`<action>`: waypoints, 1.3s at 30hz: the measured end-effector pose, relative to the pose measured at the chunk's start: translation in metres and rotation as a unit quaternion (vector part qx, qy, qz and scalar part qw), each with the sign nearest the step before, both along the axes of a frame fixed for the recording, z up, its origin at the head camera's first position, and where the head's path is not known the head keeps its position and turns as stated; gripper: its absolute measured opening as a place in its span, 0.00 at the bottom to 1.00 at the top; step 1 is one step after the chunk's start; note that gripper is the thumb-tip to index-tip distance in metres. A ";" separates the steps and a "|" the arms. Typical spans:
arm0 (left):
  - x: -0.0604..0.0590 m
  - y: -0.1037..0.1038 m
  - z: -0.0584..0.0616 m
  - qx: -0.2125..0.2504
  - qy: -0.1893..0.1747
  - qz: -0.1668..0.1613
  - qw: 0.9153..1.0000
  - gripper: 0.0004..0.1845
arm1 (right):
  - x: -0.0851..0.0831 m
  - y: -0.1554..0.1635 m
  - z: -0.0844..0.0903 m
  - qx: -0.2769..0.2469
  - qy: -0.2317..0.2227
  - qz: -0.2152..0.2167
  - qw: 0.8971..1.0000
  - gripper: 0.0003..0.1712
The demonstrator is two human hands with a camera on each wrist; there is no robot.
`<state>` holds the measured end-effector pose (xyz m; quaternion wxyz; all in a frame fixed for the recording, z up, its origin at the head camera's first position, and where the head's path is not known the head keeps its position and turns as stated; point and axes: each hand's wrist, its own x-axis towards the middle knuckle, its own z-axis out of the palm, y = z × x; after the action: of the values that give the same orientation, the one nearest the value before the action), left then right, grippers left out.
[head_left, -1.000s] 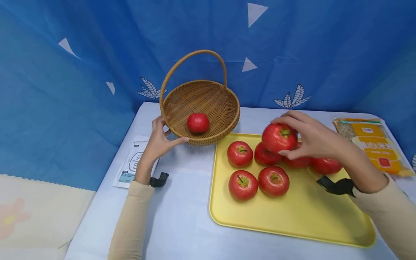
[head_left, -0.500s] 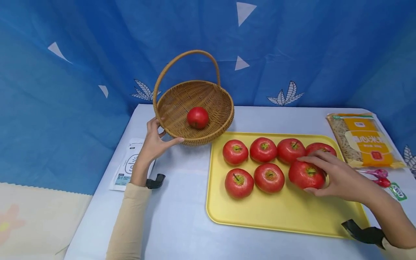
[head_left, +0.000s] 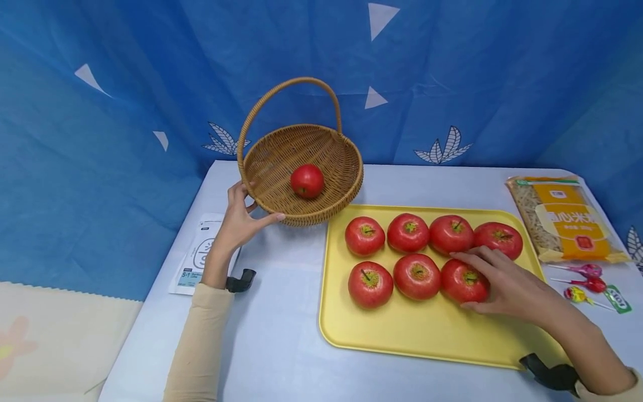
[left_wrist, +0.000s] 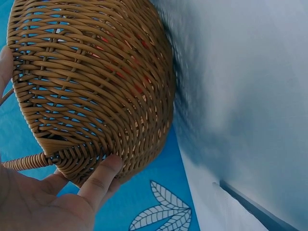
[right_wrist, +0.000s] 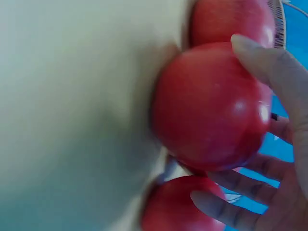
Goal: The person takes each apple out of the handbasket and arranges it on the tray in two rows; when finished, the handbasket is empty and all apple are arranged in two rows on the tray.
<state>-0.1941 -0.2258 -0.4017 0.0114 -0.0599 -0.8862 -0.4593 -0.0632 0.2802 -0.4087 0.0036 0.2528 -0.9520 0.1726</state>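
Observation:
My left hand [head_left: 240, 223] holds a brown wicker basket [head_left: 273, 170] by its left side, thumb along the front rim, fingers behind. The basket is tilted so its inside faces me, and one red apple [head_left: 307, 181] lies in it. In the left wrist view, fingers [left_wrist: 100, 182] press the basket's woven wall near the handle's foot. My right hand [head_left: 514, 287] grips a red apple [head_left: 461, 281] on the yellow tray [head_left: 402, 332], at the right end of the front row. The right wrist view shows my thumb [right_wrist: 262, 60] against that apple [right_wrist: 207, 106].
Several other red apples [head_left: 417, 276] stand in two rows on the tray. Right of it lie an orange food packet [head_left: 567, 218] and several lollipops [head_left: 593, 285]. A white pouch [head_left: 193, 262] lies beside my left forearm. A blue curtain [head_left: 301, 44] hangs behind.
My right hand has carried the apple from above the back row down to the front row, then slightly left beside its neighbour. The apple in the basket has shifted slightly; my left hand still holds the basket.

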 end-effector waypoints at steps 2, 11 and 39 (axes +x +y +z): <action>0.001 0.000 0.000 0.001 -0.001 0.001 1.000 0.58 | -0.003 -0.003 0.007 0.003 0.018 0.009 1.000 0.49; 0.002 -0.001 -0.003 0.000 -0.005 0.003 1.000 0.57 | -0.063 -0.048 0.054 -0.055 0.071 0.095 0.991 0.41; 0.000 -0.001 0.003 -0.001 0.009 -0.004 1.000 0.57 | -0.267 -0.276 0.040 0.081 -0.133 0.247 0.956 0.40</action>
<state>-0.1945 -0.2267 -0.3986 0.0172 -0.0675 -0.8862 -0.4581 -0.3301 0.0042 -0.3692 -0.1863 0.4544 -0.8625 0.1223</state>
